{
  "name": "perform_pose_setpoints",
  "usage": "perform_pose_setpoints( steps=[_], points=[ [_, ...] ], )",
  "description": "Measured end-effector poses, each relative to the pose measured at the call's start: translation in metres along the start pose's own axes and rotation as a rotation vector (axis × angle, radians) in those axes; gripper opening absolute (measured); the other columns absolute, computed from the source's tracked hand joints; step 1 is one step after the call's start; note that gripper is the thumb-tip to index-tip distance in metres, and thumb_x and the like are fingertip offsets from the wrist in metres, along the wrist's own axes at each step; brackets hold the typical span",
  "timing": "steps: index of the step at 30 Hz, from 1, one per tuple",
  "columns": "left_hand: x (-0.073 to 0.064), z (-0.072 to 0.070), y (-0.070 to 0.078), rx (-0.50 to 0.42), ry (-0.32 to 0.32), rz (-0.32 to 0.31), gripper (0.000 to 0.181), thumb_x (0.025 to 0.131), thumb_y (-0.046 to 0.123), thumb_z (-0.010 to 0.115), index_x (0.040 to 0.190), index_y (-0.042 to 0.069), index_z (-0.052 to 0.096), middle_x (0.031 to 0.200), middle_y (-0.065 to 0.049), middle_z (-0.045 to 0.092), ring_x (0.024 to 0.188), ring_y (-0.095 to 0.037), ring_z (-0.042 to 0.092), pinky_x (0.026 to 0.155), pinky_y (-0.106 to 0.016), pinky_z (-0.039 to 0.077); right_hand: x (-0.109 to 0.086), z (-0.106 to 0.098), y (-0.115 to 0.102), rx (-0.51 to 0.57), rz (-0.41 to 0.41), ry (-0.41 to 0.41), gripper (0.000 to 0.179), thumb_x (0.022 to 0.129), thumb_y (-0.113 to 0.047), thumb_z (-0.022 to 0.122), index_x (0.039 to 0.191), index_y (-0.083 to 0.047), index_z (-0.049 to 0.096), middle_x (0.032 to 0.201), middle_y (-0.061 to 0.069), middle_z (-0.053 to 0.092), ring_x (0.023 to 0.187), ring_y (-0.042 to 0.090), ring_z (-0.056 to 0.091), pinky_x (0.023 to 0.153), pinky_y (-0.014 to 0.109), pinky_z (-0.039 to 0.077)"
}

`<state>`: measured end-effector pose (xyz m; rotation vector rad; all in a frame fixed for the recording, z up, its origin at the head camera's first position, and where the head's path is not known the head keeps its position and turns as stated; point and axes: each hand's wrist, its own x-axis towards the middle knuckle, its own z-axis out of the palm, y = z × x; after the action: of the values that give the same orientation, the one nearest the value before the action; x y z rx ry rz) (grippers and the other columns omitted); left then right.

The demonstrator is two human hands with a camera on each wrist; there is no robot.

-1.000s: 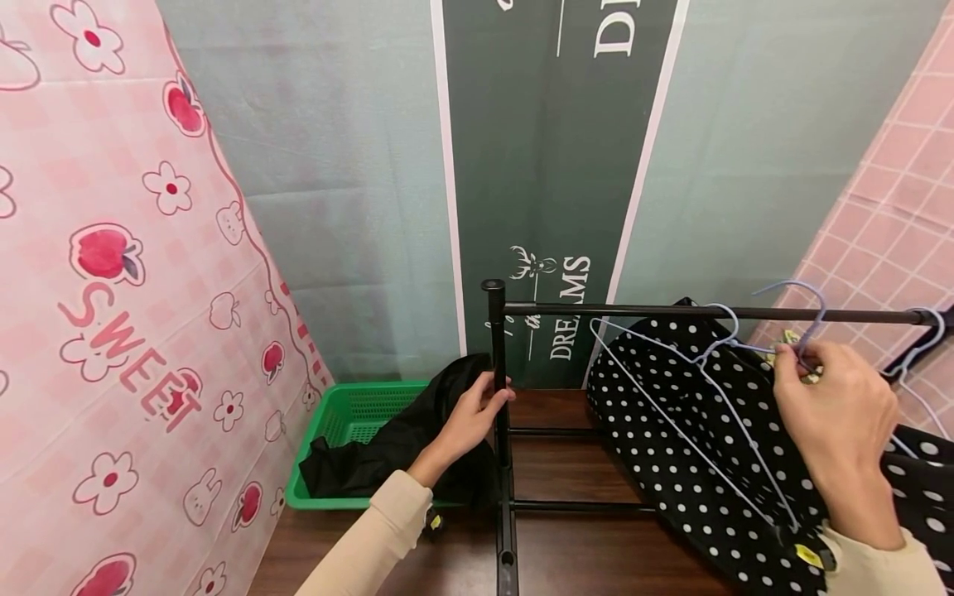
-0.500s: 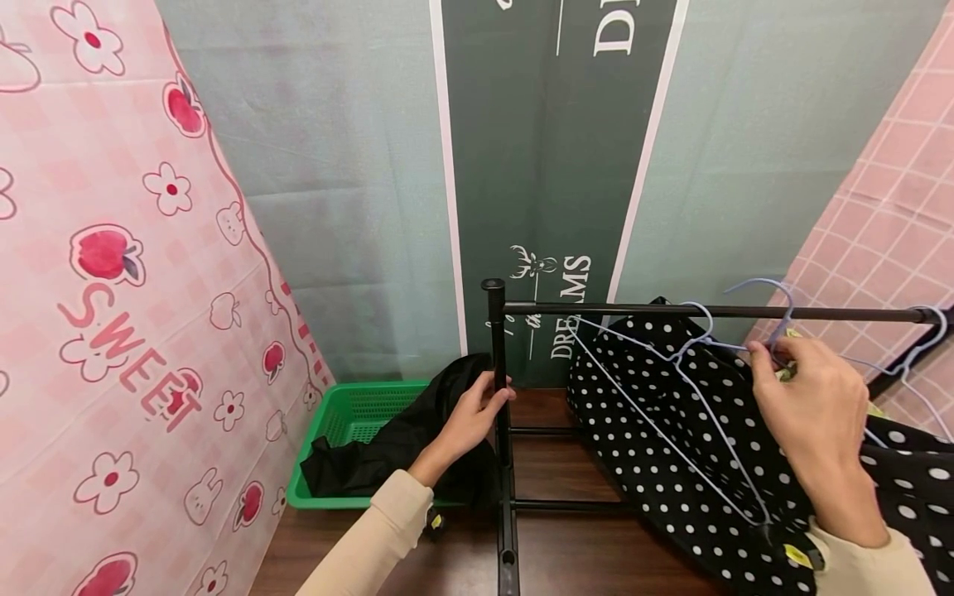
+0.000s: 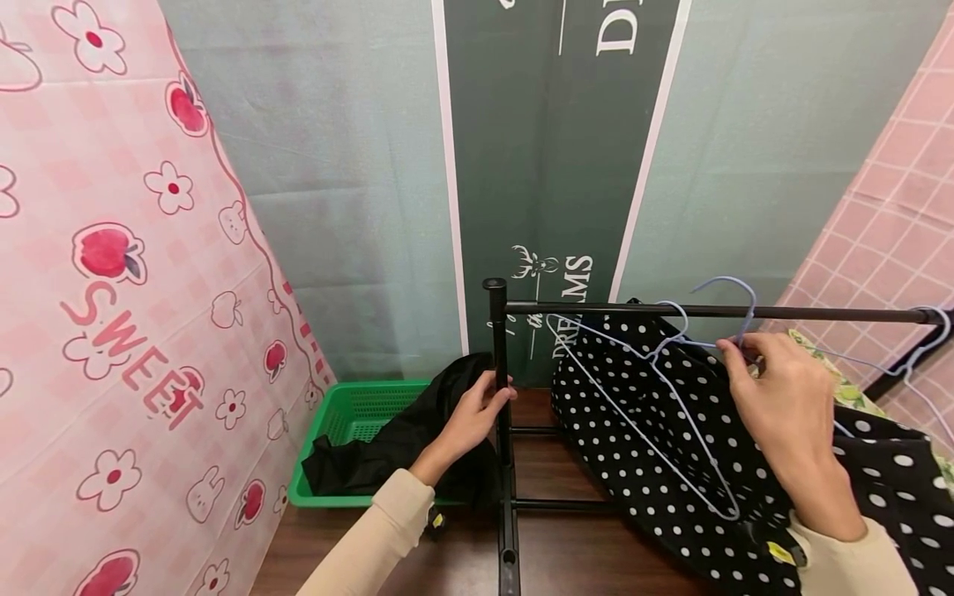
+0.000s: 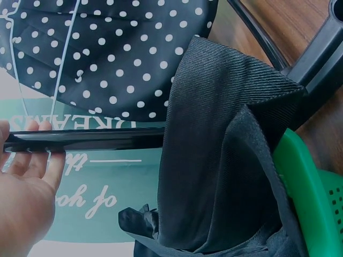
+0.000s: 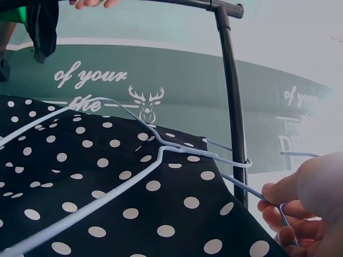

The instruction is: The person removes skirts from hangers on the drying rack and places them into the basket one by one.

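My left hand (image 3: 469,418) holds the black upright post (image 3: 498,348) of a clothes rack; in the left wrist view its fingers bend round the tube. At the right, my right hand (image 3: 790,406) pinches the neck of a light blue wire hanger (image 3: 749,306), whose hook rises above the black rail (image 3: 820,314). Left of that hand another blue hanger (image 3: 674,385) is hooked on the rail. Black fabric with white dots (image 5: 166,230) hangs about both hangers. Which hanger bears it, I cannot tell.
A green basket (image 3: 350,397) stands on the brown floor left of the post, with black cloth (image 3: 387,455) draped over it. Another blue hanger (image 3: 913,356) is on the rail's right end. Yellow-green patterned cloth (image 3: 845,385) shows behind my right hand.
My right hand has moved left along the rail, and the pinched hanger, the hanger beside it and the dotted fabric have shifted left too. My left hand stays on the post.
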<state>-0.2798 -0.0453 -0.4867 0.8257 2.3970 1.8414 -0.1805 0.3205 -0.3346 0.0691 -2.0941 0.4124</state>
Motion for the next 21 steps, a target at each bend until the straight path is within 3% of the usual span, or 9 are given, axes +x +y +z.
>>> perform_pose_setpoints(
  steps=[14,21],
  points=[
    [0.001,0.001,-0.001,0.005,0.008,0.003,0.031,0.114,0.027,0.052,0.141,0.013,0.057,0.126,-0.011,0.073,0.121,-0.026,0.071,0.102,-0.038,0.055,0.000,0.008,-0.020,0.028,-0.057,-0.014,0.016,0.091,-0.008,0.084,0.093,0.005,0.075,0.079,0.020,0.068,0.066,0.035,0.060,0.060,0.023,0.030],
    [0.001,0.002,-0.003,-0.003,0.006,0.004,0.032,0.114,0.026,0.052,0.142,0.011,0.056,0.128,-0.015,0.072,0.123,-0.033,0.070,0.102,-0.037,0.055,0.001,0.013,-0.033,0.042,-0.069,-0.044,0.017,0.092,-0.010,0.084,0.094,0.004,0.075,0.082,0.019,0.069,0.064,0.034,0.059,0.057,0.028,0.032]
  ],
)
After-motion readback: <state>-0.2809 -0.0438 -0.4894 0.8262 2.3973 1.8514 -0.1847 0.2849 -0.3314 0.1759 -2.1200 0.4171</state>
